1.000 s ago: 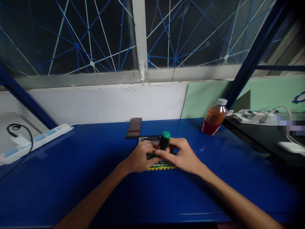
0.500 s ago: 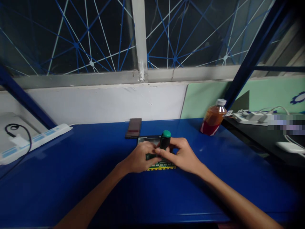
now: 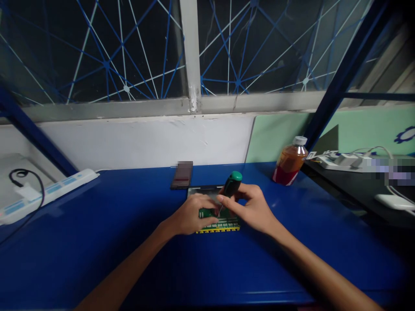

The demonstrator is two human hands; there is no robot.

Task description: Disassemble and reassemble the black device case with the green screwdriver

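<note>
A green circuit board (image 3: 228, 223) with a yellow toothed front edge lies on the blue table (image 3: 145, 268), and a dark frame shows behind it. My right hand (image 3: 256, 207) is closed round a screwdriver (image 3: 232, 184) with a black and green handle. The screwdriver leans to the right, its thin shaft pointing down at the board. My left hand (image 3: 194, 214) rests at the board's left side, thumb and fingers curved toward the shaft's tip. What lies between those fingertips is too small to make out.
A dark phone (image 3: 182, 175) lies behind the board. To the back right stands a bottle (image 3: 289, 162) with an orange drink. A white power strip (image 3: 52, 192) with a black cable is at the left; more sockets (image 3: 346, 160) are at the right.
The screwdriver's handle has tipped to the right and my right hand has shifted slightly right with it, baring the thin shaft. My left hand has stayed almost in place.
</note>
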